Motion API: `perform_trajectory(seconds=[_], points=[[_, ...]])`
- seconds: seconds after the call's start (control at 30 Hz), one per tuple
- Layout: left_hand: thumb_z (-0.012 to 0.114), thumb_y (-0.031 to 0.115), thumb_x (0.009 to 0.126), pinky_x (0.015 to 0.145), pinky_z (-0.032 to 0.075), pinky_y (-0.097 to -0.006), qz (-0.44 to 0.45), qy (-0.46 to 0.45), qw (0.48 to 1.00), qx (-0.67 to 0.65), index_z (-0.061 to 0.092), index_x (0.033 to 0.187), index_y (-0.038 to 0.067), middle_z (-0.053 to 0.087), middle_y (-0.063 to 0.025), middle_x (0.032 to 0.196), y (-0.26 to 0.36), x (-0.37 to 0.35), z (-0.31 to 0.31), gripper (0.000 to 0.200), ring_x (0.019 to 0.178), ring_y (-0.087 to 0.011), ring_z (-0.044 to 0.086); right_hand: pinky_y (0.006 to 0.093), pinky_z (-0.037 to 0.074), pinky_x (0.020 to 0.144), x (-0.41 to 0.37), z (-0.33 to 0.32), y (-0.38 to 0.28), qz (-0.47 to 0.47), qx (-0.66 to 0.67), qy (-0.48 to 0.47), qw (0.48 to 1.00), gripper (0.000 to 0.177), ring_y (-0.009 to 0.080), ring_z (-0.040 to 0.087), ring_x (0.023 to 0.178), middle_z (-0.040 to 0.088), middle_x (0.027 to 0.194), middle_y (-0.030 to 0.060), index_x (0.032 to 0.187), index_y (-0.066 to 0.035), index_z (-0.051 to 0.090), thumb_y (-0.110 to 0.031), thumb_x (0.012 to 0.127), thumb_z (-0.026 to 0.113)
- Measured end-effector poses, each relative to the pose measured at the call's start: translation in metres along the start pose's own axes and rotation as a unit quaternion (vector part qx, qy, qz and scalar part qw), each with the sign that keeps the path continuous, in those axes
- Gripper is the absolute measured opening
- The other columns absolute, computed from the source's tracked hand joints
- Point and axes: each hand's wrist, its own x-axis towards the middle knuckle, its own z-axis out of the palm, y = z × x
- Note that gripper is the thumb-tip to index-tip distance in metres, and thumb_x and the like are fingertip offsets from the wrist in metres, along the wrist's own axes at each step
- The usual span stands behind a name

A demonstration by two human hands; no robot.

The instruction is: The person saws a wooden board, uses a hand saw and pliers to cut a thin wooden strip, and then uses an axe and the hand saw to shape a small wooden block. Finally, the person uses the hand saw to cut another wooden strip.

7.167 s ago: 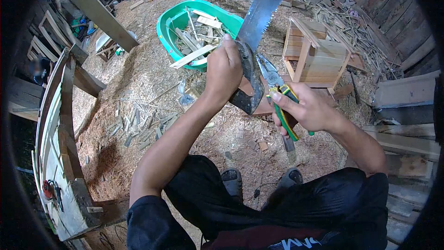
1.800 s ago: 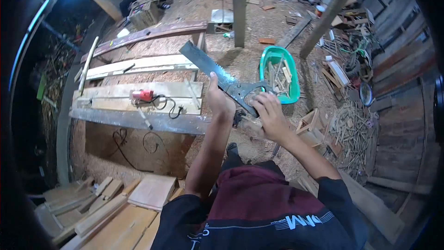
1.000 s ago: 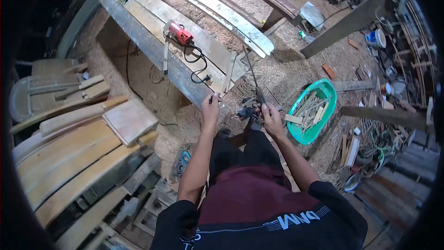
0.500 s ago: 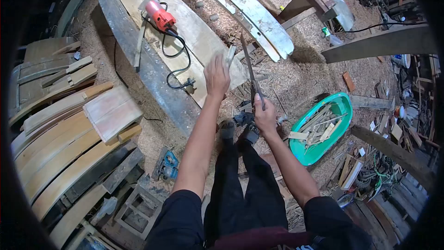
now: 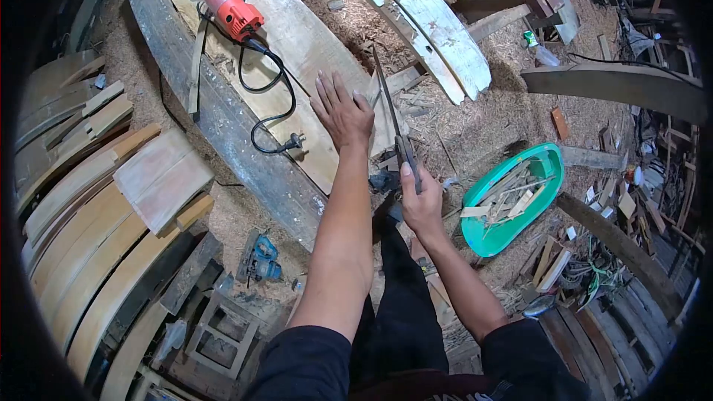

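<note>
My left hand [image 5: 343, 113] lies open, fingers spread, palm down on the near end of a long pale plank [image 5: 316, 52]. In my right hand [image 5: 422, 204], closed around its dark handle, is a long-bladed hand tool [image 5: 387, 95] with a narrow, dark, tapering blade. The blade points away from me and overlaps the right edge of the plank's near end in this view; its exact kind does not show. On the planks to the left of my left hand rests a red power tool [image 5: 234, 15], its black cord and plug [image 5: 293, 142] trailing toward me.
A green tub [image 5: 546, 212] holding wood scraps stands at the right. Curved, whitish planks [image 5: 431, 22] lie ahead. Stacked curved boards [image 5: 96, 241] fill the left side, with a blue power tool [image 5: 265, 258] on the floor nearby. Shavings cover the floor.
My left hand has gone from blurred motion beside a small wood piece to lying flat and spread on the plank. My right hand still holds the tool, slightly lower in view. The view has shifted.
</note>
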Motion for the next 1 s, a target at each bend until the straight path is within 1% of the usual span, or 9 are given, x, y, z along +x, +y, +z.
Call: perform_trajectory(seconds=[0.13, 0.33, 0.43, 0.53, 0.67, 0.7, 0.8, 0.9, 1.0], points=[[0.049, 0.026, 0.088, 0.119, 0.011, -0.0547, -0.002, -0.004, 1.000, -0.001, 0.034, 0.150, 0.005, 0.025, -0.0187, 0.160, 0.001, 0.000, -0.003, 0.066, 0.149, -0.0325, 0.021, 0.0362, 0.040, 0.053, 0.005, -0.003, -0.016, 0.034, -0.018, -0.008, 0.999, 0.038, 0.0154, 0.045, 0.054, 0.050, 0.058, 0.0113, 0.083, 0.001, 0.060, -0.033, 0.099, 0.058], [0.049, 0.026, 0.088, 0.120, 0.011, -0.0546, -0.002, -0.014, 1.000, 0.008, 0.035, 0.149, 0.005, 0.025, -0.0184, 0.160, 0.003, 0.001, -0.005, 0.066, 0.149, -0.0321, 0.020, 0.0369, 0.040, 0.053, 0.001, -0.002, -0.026, 0.045, -0.040, 0.007, 0.998, 0.038, 0.0163, 0.045, 0.053, 0.051, 0.058, 0.0121, 0.083, 0.002, 0.060, -0.032, 0.099, 0.059], [0.049, 0.026, 0.088, 0.120, 0.009, -0.0546, -0.010, -0.027, 0.999, 0.016, 0.033, 0.151, 0.006, 0.022, -0.0174, 0.161, 0.003, 0.002, -0.006, 0.067, 0.150, -0.0311, 0.019, 0.0373, 0.040, 0.053, 0.020, 0.012, -0.032, 0.016, -0.075, 0.044, 0.996, 0.038, 0.0175, 0.045, 0.053, 0.051, 0.058, 0.0112, 0.082, 0.002, 0.059, -0.032, 0.099, 0.059], [0.049, 0.025, 0.088, 0.120, 0.010, -0.0548, -0.006, -0.027, 1.000, 0.012, 0.034, 0.150, 0.006, 0.023, -0.0176, 0.161, 0.004, 0.003, -0.006, 0.067, 0.150, -0.0313, 0.019, 0.0378, 0.040, 0.053, 0.025, 0.010, -0.023, 0.056, -0.048, 0.051, 0.996, 0.037, 0.0186, 0.046, 0.053, 0.051, 0.058, 0.0115, 0.082, 0.002, 0.059, -0.031, 0.099, 0.058], [0.049, 0.025, 0.088, 0.120, 0.010, -0.0547, -0.008, -0.026, 1.000, 0.007, 0.034, 0.150, 0.006, 0.024, -0.0174, 0.160, 0.004, 0.003, -0.008, 0.067, 0.150, -0.0313, 0.019, 0.0372, 0.039, 0.055, -0.007, -0.002, -0.005, 0.035, -0.011, 0.056, 0.998, 0.040, 0.0196, 0.045, 0.056, 0.048, 0.060, 0.0128, 0.078, 0.001, 0.057, -0.032, 0.099, 0.058], [0.049, 0.026, 0.088, 0.120, 0.010, -0.0547, -0.007, -0.027, 1.000, 0.009, 0.034, 0.150, 0.006, 0.024, -0.0173, 0.161, 0.003, 0.002, -0.007, 0.067, 0.150, -0.0312, 0.019, 0.0370, 0.039, 0.056, -0.008, -0.005, -0.012, 0.040, -0.037, 0.042, 0.998, 0.041, 0.0188, 0.045, 0.057, 0.045, 0.060, 0.0117, 0.076, 0.001, 0.054, -0.032, 0.099, 0.058], [0.049, 0.026, 0.088, 0.120, 0.010, -0.0547, -0.008, -0.021, 1.000, 0.015, 0.033, 0.151, 0.007, 0.024, -0.0170, 0.161, 0.001, 0.004, -0.005, 0.068, 0.150, -0.0310, 0.019, 0.0373, 0.038, 0.055, -0.006, -0.001, -0.017, 0.006, -0.073, 0.034, 0.997, 0.041, 0.0196, 0.046, 0.058, 0.046, 0.060, 0.0126, 0.074, 0.002, 0.053, -0.030, 0.099, 0.058], [0.050, 0.026, 0.087, 0.120, 0.011, -0.0549, -0.009, -0.021, 1.000, 0.018, 0.033, 0.151, 0.008, 0.024, -0.0167, 0.161, 0.001, 0.001, -0.004, 0.068, 0.150, -0.0308, 0.019, 0.0382, 0.038, 0.054, -0.001, 0.003, -0.023, 0.025, -0.058, 0.024, 0.998, 0.042, 0.0229, 0.044, 0.055, 0.047, 0.060, 0.0142, 0.073, 0.002, 0.053, -0.031, 0.098, 0.059], [0.050, 0.026, 0.087, 0.120, 0.011, -0.0551, -0.007, -0.018, 1.000, 0.019, 0.034, 0.151, 0.008, 0.023, -0.0164, 0.161, 0.001, 0.002, -0.002, 0.068, 0.150, -0.0307, 0.020, 0.0398, 0.040, 0.054, 0.003, 0.000, -0.020, 0.064, -0.039, 0.005, 0.997, 0.040, 0.0286, 0.047, 0.053, 0.051, 0.060, 0.0173, 0.076, 0.002, 0.057, -0.031, 0.098, 0.059]])
